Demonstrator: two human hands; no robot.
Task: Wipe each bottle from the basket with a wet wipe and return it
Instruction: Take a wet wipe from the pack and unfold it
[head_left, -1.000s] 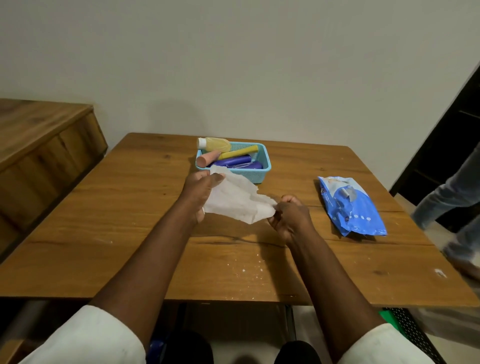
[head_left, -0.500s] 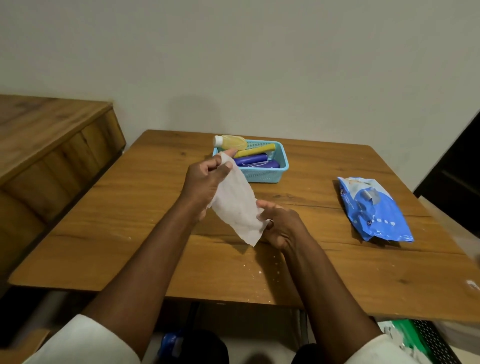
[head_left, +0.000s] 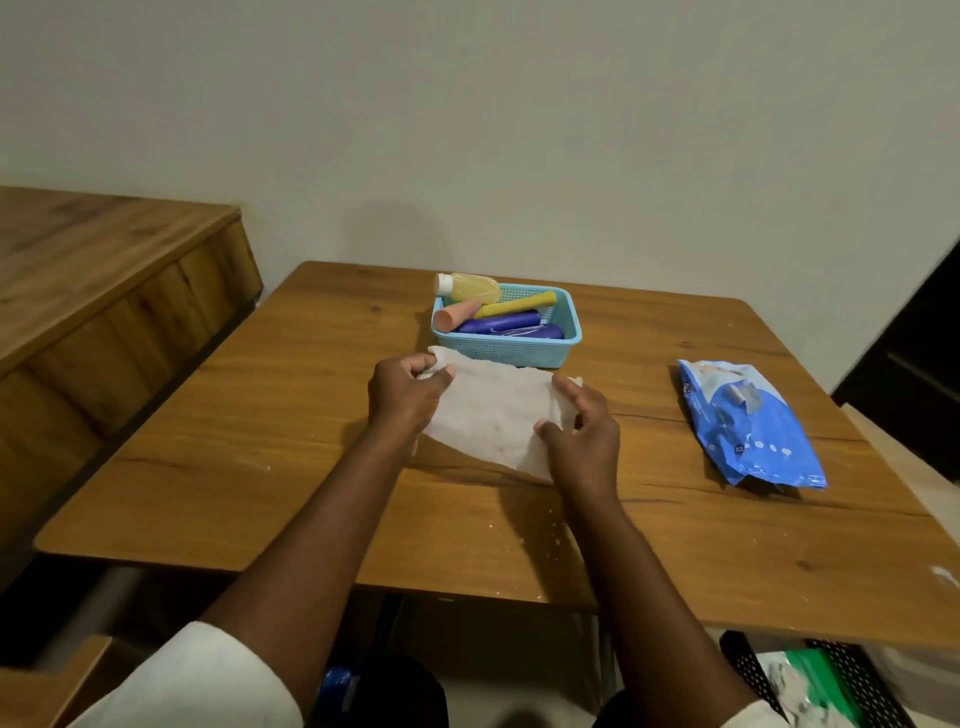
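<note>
White wet wipe (head_left: 493, 413) spread between both hands above the wooden table (head_left: 260, 441), just this side of the basket. Left hand (head_left: 408, 397) at the wipe's 9 o'clock edge, fingers curled, pinching the upper left corner between thumb and fingertips. Right hand (head_left: 584, 434) at the 3 o'clock edge, thumb under the sheet's lower margin, fingers loosely bent over the right corner, holding it. Sheet slightly creased, its lower right corner hanging toward the tabletop; cannot tell whether it touches the wood. Turquoise mesh basket (head_left: 540, 352) at 12 o'clock from the hands, near the table's far edge. Inside it 5 items, all lying on their sides: yellow bottle (head_left: 474, 288) with a white cap, resting on the basket's far left rim and sticking out past it; pink tube (head_left: 457, 315) at the left end, its round base facing the camera; mustard-yellow tube (head_left: 519, 304) running left to right; dark blue bottle (head_left: 501, 322) in front of that; second purple-blue bottle (head_left: 537, 332) nearest the front wall. Blue wipes pack (head_left: 753, 431) flat on the table at 3 o'clock from the hands, well apart from the basket, flap on top. White specks on the wood near the front edge. Wooden sideboard (head_left: 104, 280) at 9 o'clock beside the table. White sleeves (head_left: 197, 680) at the frame's bottom.
</note>
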